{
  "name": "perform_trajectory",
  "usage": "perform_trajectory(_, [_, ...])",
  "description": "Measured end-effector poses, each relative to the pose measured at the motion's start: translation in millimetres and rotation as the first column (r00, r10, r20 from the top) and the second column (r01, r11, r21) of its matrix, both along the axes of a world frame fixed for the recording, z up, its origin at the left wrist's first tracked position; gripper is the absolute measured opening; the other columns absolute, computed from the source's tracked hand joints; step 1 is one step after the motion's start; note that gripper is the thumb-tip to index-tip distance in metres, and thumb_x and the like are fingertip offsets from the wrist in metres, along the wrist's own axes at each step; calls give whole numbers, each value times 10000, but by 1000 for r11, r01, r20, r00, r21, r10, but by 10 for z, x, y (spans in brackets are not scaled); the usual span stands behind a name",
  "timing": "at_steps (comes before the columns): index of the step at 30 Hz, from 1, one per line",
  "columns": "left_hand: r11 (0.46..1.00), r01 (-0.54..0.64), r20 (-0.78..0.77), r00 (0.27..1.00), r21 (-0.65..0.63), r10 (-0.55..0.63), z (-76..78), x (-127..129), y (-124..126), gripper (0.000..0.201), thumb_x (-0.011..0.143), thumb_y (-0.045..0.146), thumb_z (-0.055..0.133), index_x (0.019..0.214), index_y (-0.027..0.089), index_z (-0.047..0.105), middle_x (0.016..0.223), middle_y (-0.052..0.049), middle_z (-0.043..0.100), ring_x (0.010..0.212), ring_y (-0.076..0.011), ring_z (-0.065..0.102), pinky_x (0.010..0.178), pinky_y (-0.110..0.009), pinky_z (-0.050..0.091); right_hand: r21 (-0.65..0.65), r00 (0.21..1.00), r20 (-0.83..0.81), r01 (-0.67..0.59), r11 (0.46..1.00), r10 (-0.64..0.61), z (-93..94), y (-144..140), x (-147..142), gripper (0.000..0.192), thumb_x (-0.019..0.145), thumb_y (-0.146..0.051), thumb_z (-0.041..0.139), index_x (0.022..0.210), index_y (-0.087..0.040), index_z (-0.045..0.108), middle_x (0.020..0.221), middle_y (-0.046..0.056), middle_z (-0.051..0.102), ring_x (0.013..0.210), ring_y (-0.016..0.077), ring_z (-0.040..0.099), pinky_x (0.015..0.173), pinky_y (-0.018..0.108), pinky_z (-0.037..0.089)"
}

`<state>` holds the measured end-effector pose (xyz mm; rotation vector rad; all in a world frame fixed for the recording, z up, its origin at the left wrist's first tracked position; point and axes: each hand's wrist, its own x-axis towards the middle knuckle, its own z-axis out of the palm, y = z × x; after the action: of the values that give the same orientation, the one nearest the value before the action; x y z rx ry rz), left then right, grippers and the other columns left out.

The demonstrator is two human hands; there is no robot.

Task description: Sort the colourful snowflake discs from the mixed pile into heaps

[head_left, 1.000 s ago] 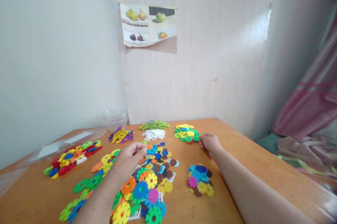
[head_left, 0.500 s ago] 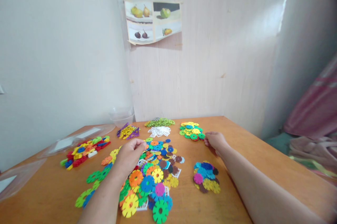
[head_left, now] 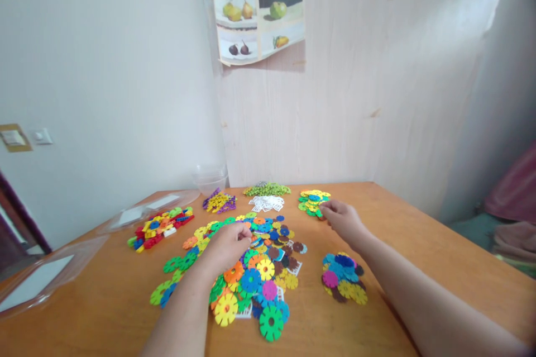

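Note:
My left hand (head_left: pixel 228 245) is over the large mixed pile of slotted plastic discs (head_left: pixel 251 279), its thumb and fingers pinched together. An orange disc shows by the fingertips, but whether it is held or lies in the pile I cannot tell. To the right, my right hand (head_left: pixel 344 223) reaches to the near right edge of a smaller heap of yellow and green discs (head_left: pixel 312 200). Its fingers are bent closed, and what is in them, if anything, is hidden. Nearer to me, by the right forearm, lies a group of blue, brown, yellow and pink discs (head_left: pixel 343 277).
Colourful bricks (head_left: pixel 161 228) lie at the left, beside clear plastic bags (head_left: pixel 90 248). Along the back are purple and yellow pieces (head_left: pixel 219 200), white pieces (head_left: pixel 267 203), green pieces (head_left: pixel 268 189) and stacked clear tubs (head_left: pixel 210 179). A wall stands behind the wooden table (head_left: pixel 402 223).
The view has turned left, so everything sits further right in the picture. My right hand has come closer to the yellow and green heap. The left hand stays pinched over the mixed pile.

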<state>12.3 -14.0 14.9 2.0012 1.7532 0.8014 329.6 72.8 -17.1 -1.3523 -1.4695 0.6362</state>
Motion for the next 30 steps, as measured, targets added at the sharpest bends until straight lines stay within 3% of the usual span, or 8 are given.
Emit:
perform_trajectory(5, [997,81,-111,991,18,-78,122,75,-116,125,717,266,576,746,217,687,836,-22,666,810,-191,595,680,-263,414,50,950,200,-256,965,242,151,-395,-371,169,815,-316,584,748,-177,651,659,2,626,627,134,539,555,216,362])
perform_trajectory(9, [987,163,-199,967,-6,-161,164,95,-178,152,687,286,620,816,258,696,956,-10,644,993,-229,567,817,-298,433,-36,828,372,-438,898,419,241,-756,-610,196,843,-352,589,892,-197,698,722,6,646,630,127,540,557,220,338])
perform_trajectory(14, [981,194,-250,949,-15,-192,114,63,-155,195,695,250,603,872,265,682,997,-11,625,1066,-239,535,896,-318,411,-18,647,633,-537,843,426,295,-1065,-828,265,826,-440,632,996,-250,705,916,26,665,787,160,588,653,245,355])
perform_trajectory(18, [975,223,-257,941,-17,-219,99,36,-132,253,695,236,596,935,269,670,1069,-16,614,1103,-244,516,909,-321,401,7,582,734,-521,854,349,264,-1109,-947,292,841,-476,600,964,-232,702,923,45,664,832,190,593,677,269,348])
perform_trajectory(24, [975,221,-283,934,-24,-218,133,61,-142,236,703,233,574,917,267,665,1018,-10,601,1048,-232,520,891,-332,398,15,601,721,-512,859,346,262,-1093,-992,197,804,-393,636,854,-205,669,876,33,658,782,168,570,644,255,326])
perform_trajectory(27, [975,219,-286,933,-31,-219,155,83,-153,232,689,226,578,902,254,665,1010,-14,601,1031,-232,521,875,-327,403,17,671,653,-477,879,352,233,-1068,-987,160,783,-355,648,823,-200,649,835,17,650,746,150,549,615,245,314])
perform_trajectory(30, [976,216,-286,933,-38,-218,160,84,-156,238,688,220,570,906,251,661,1006,-15,601,1019,-230,526,856,-319,408,-50,769,485,-451,891,416,147,-955,-969,106,788,-299,620,787,-194,630,767,-6,636,675,119,526,568,223,310])
